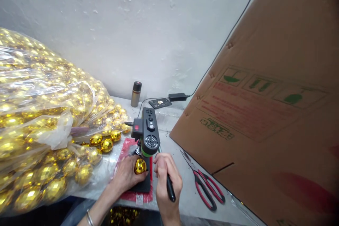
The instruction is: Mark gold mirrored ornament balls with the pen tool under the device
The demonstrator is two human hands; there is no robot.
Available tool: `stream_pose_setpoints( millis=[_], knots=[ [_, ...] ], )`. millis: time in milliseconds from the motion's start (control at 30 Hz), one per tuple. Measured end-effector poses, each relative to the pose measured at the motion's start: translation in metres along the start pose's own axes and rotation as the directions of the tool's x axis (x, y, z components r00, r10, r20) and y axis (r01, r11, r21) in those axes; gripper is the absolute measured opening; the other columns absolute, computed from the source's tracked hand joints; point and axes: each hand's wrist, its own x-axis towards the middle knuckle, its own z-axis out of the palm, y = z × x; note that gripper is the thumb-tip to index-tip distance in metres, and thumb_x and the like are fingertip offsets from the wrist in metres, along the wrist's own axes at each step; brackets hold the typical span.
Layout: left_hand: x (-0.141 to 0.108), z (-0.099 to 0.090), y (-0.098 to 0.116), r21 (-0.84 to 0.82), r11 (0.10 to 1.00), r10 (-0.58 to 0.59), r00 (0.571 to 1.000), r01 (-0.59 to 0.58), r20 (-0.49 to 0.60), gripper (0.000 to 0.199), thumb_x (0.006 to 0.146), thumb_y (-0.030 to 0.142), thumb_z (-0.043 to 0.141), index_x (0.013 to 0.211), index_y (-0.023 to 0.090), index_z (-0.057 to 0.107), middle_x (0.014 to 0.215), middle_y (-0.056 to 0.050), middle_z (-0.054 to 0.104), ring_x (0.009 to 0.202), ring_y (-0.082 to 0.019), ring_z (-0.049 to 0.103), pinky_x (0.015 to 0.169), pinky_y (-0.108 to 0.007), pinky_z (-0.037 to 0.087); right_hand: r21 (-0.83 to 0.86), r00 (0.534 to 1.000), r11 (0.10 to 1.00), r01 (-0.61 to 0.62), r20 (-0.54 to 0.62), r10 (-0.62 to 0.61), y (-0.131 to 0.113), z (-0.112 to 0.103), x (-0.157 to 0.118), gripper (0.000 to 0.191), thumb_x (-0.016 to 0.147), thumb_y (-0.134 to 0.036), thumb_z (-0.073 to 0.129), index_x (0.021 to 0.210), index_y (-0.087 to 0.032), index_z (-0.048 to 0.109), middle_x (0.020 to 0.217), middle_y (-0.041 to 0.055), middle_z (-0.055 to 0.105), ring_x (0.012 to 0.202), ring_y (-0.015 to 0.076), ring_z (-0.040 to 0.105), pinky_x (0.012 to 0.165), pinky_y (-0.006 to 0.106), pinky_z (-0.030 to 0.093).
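My left hand (127, 174) is closed around a shiny gold faceted ball (140, 166), thumb and fingers on its sides. That ball sits just below the head of a small black bench machine (150, 132) with round vents and a green band at its lower end. My right hand (167, 178) is wrapped round a black handle (171, 188). A thin rod shows above this fist, beside the machine head; whether it joins the machine, I cannot tell. Under my left hand lies the machine's dark base (143, 186), on a red plastic sheet (131, 196).
Left, a large clear bag (79, 91) bulges with gold balls; loose gold balls (107, 145) lie beside it. Red-handled scissors (209, 187) lie right, by a big cardboard box (254, 113). Behind are a bottle (136, 94), a phone (160, 103) and a black power adapter (177, 97).
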Motion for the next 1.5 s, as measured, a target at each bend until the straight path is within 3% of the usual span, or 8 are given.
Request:
stream_pose_setpoints(
  millis=[133, 333, 567, 767, 1167, 1500],
  knots=[
    [-0.009, 0.007, -0.001, 0.01, 1.0, -0.026, 0.998, 0.027, -0.055, 0.031, 0.075, 0.039, 0.073, 0.1, 0.021, 0.07, 0.099, -0.01, 0.074, 0.098, -0.034, 0.069, 0.088, -0.047, 0.049, -0.01, 1.0, 1.0, 0.025, -0.008, -0.025, 0.005, 0.0, -0.005, 0.03, 0.104, -0.016, 0.04, 0.079, -0.022, 0.054, 0.069, -0.002, 0.052, 0.053, 0.0099, 0.049, 0.048, 0.022, 0.04],
    [-0.009, 0.017, -0.006, -0.047, 0.999, -0.021, 0.997, 0.017, -0.077, 0.034, 0.075, 0.039, 0.076, 0.103, 0.023, 0.069, 0.098, -0.007, 0.074, 0.098, -0.033, 0.068, 0.089, -0.046, 0.047, -0.009, 0.99, 0.992, 0.129, -0.056, -0.129, 0.031, 0.007, -0.028, 0.033, 0.104, -0.014, 0.039, 0.074, -0.023, 0.05, 0.071, -0.0007, 0.056, 0.061, 0.0119, 0.056, 0.056, 0.024, 0.044],
    [-0.011, 0.017, -0.007, -0.088, 0.995, -0.052, 0.998, 0.048, -0.046, 0.037, 0.072, 0.038, 0.079, 0.103, 0.022, 0.069, 0.101, -0.008, 0.074, 0.1, -0.034, 0.067, 0.088, -0.047, 0.045, 0.037, 0.987, 0.994, 0.108, -0.122, -0.102, 0.052, 0.015, -0.048, 0.029, 0.103, -0.016, 0.041, 0.076, -0.023, 0.052, 0.072, -0.0011, 0.056, 0.062, 0.013, 0.055, 0.059, 0.027, 0.042],
    [-0.012, 0.018, -0.007, -0.088, 0.996, -0.036, 0.997, 0.03, -0.068, 0.04, 0.071, 0.039, 0.08, 0.106, 0.023, 0.07, 0.106, -0.009, 0.075, 0.104, -0.035, 0.067, 0.088, -0.047, 0.046, 0.031, 0.987, 0.995, 0.1, -0.132, -0.095, 0.057, 0.016, -0.052, 0.029, 0.102, -0.016, 0.042, 0.076, -0.022, 0.053, 0.071, -0.0002, 0.055, 0.061, 0.014, 0.053, 0.058, 0.029, 0.04],
    [-0.01, 0.014, -0.001, -0.053, 0.998, -0.048, 0.996, 0.044, -0.075, 0.03, 0.07, 0.037, 0.079, 0.094, 0.022, 0.069, 0.092, -0.007, 0.073, 0.094, -0.032, 0.068, 0.086, -0.045, 0.046, 0.052, 0.981, 0.993, 0.105, -0.167, -0.095, 0.057, 0.02, -0.051, 0.033, 0.103, -0.016, 0.041, 0.072, -0.022, 0.051, 0.068, -0.0013, 0.052, 0.059, 0.0131, 0.051, 0.057, 0.029, 0.038],
    [-0.009, 0.014, -0.002, -0.083, 0.995, -0.056, 0.997, 0.051, -0.052, 0.037, 0.07, 0.04, 0.08, 0.1, 0.022, 0.07, 0.099, -0.008, 0.075, 0.1, -0.034, 0.068, 0.088, -0.046, 0.046, 0.073, 0.98, 0.992, 0.101, -0.179, -0.087, 0.059, 0.022, -0.052, 0.033, 0.104, -0.017, 0.041, 0.073, -0.022, 0.052, 0.07, -0.0014, 0.052, 0.063, 0.013, 0.053, 0.059, 0.028, 0.04]
  ],
)
